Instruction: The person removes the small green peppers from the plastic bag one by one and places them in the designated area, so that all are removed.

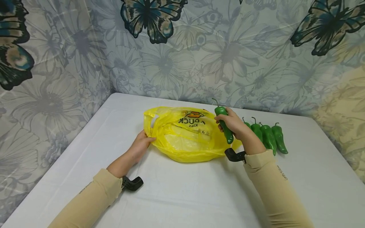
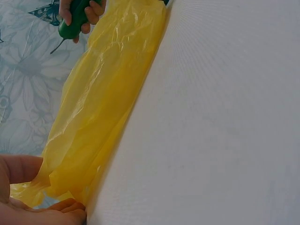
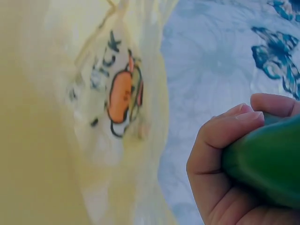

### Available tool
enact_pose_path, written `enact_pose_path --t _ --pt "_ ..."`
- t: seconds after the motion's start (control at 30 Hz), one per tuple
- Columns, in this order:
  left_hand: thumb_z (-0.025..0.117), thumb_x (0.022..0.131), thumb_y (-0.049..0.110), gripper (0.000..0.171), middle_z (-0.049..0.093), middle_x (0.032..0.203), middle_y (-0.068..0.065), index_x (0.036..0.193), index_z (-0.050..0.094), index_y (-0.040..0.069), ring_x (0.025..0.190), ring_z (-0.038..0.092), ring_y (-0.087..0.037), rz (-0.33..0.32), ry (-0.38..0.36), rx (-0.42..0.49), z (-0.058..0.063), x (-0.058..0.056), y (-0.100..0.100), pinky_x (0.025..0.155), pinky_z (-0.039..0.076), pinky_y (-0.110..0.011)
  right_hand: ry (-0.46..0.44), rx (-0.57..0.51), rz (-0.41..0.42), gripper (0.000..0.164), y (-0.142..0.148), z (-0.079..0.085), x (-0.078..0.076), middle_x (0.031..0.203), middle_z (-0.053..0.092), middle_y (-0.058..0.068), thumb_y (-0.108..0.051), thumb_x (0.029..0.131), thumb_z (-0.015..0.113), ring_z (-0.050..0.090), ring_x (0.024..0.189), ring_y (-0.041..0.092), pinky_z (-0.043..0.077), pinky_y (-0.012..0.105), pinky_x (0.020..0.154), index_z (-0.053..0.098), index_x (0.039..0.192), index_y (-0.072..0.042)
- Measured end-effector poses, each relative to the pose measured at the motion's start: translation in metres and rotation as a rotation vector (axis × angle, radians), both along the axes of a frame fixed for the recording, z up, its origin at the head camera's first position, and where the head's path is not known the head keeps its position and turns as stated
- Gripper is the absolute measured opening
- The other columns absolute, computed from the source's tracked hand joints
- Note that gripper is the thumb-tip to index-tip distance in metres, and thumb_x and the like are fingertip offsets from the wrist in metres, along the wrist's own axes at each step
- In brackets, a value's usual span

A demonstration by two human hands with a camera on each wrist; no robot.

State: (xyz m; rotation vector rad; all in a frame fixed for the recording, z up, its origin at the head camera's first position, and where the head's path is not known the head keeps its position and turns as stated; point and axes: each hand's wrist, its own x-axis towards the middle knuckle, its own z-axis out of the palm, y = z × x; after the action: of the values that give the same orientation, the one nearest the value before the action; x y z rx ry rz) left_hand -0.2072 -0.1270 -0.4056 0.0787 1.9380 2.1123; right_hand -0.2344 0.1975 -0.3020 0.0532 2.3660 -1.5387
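Observation:
A yellow plastic bag (image 1: 185, 139) with a printed duck lies on the table, its mouth spread toward me. At its left end my left hand (image 1: 141, 145) pinches the bag's edge between thumb and fingers; the left wrist view shows this hand (image 2: 33, 192) low at the left. My right hand (image 1: 232, 122) grips a green pepper (image 1: 223, 125) over the bag's right side, its long stem pointing up and away. Close up in the right wrist view, fingers curl round the pepper (image 3: 267, 159), beside the bag's printed side (image 3: 124, 98).
Several more green peppers (image 1: 268, 137) lie side by side on the white table (image 1: 182, 196), right of the bag and partly behind my right forearm. A floral cloth (image 1: 171, 69) with butterflies hangs behind the table's far edge.

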Motion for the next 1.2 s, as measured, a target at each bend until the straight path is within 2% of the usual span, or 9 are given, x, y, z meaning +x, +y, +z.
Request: enact_pose_path --t 0.07,0.2,0.33,0.53,0.67,0.8,0.9,1.1,1.2 --pt "0.041 0.092 -0.003 0.064 0.022 0.154 -0.006 0.149 0.014 0.007 0.139 0.022 -0.018 0.001 -0.003 -0.007 0.000 0.000 0.000 0.115 0.020 -0.038 0.005 -0.001 0.002 0.068 0.008 0.003 0.001 0.106 0.045 0.016 -0.021 0.096 0.044 0.048 0.067 0.014 0.048 0.029 0.067 0.002 0.148 -0.008" --pt "0.041 0.092 -0.003 0.063 0.021 0.154 -0.006 0.148 0.014 0.006 0.139 0.022 -0.018 0.005 -0.004 -0.013 0.000 0.000 0.001 0.115 0.019 -0.038 0.014 -0.035 0.002 0.067 0.026 0.007 0.003 0.099 0.048 0.010 -0.023 0.095 0.045 0.049 0.065 0.011 0.047 0.025 0.064 0.004 0.146 -0.008" --pt "0.041 0.092 -0.003 0.063 0.021 0.154 -0.007 0.148 0.015 0.006 0.139 0.022 -0.018 0.005 -0.002 -0.006 0.000 0.000 0.001 0.115 0.019 -0.037 0.030 -0.070 -0.001 0.058 0.042 0.012 0.008 0.092 0.050 0.003 -0.024 0.096 0.046 0.049 0.065 0.009 0.047 0.023 0.063 0.012 0.140 -0.009" --pt "0.040 0.092 -0.002 0.063 0.021 0.154 -0.006 0.149 0.014 0.007 0.139 0.022 -0.018 0.002 0.001 -0.002 0.000 0.000 0.001 0.116 0.019 -0.037 0.068 -0.053 -0.018 0.048 0.068 0.017 0.011 0.088 0.051 -0.003 -0.025 0.097 0.045 0.049 0.065 0.009 0.048 0.022 0.062 0.018 0.134 -0.008" --pt "0.040 0.093 -0.002 0.063 0.021 0.154 -0.006 0.149 0.013 0.007 0.139 0.022 -0.018 0.006 -0.002 -0.007 0.000 0.000 0.001 0.116 0.019 -0.038 0.085 -0.038 -0.042 0.033 0.086 0.015 0.012 0.086 0.051 -0.004 -0.026 0.097 0.046 0.050 0.065 0.008 0.049 0.023 0.061 0.027 0.122 -0.016" --pt "0.041 0.092 -0.001 0.063 0.023 0.153 -0.007 0.149 0.014 0.007 0.139 0.023 -0.019 0.013 -0.009 -0.019 0.001 0.000 0.002 0.115 0.020 -0.038 0.081 -0.034 -0.068 0.024 0.104 0.013 0.013 0.086 0.051 -0.005 -0.028 0.096 0.046 0.050 0.065 0.007 0.050 0.023 0.061 0.028 0.112 -0.024" --pt "0.041 0.092 -0.002 0.062 0.025 0.152 -0.007 0.148 0.016 0.007 0.138 0.025 -0.019 0.019 -0.016 -0.024 0.001 0.001 0.003 0.115 0.021 -0.037 0.079 -0.024 -0.085 0.025 0.119 0.012 0.012 0.086 0.052 -0.006 -0.029 0.097 0.046 0.052 0.065 0.007 0.051 0.023 0.061 0.027 0.112 -0.025" --pt "0.041 0.091 -0.002 0.060 0.027 0.151 -0.009 0.147 0.019 0.005 0.136 0.027 -0.020 0.026 -0.010 -0.023 0.001 0.002 0.003 0.114 0.022 -0.037 0.085 0.036 -0.134 0.051 0.144 0.005 0.010 0.083 0.055 -0.012 -0.031 0.097 0.045 0.055 0.067 0.005 0.052 0.023 0.063 0.017 0.133 -0.008" --pt "0.041 0.092 -0.002 0.060 0.027 0.151 -0.009 0.147 0.019 0.005 0.136 0.027 -0.020 0.025 -0.008 -0.021 0.001 0.001 0.002 0.114 0.022 -0.037 0.090 0.064 -0.151 0.050 0.154 0.001 0.009 0.080 0.055 -0.013 -0.030 0.097 0.045 0.055 0.066 0.004 0.052 0.023 0.062 0.019 0.132 -0.006"
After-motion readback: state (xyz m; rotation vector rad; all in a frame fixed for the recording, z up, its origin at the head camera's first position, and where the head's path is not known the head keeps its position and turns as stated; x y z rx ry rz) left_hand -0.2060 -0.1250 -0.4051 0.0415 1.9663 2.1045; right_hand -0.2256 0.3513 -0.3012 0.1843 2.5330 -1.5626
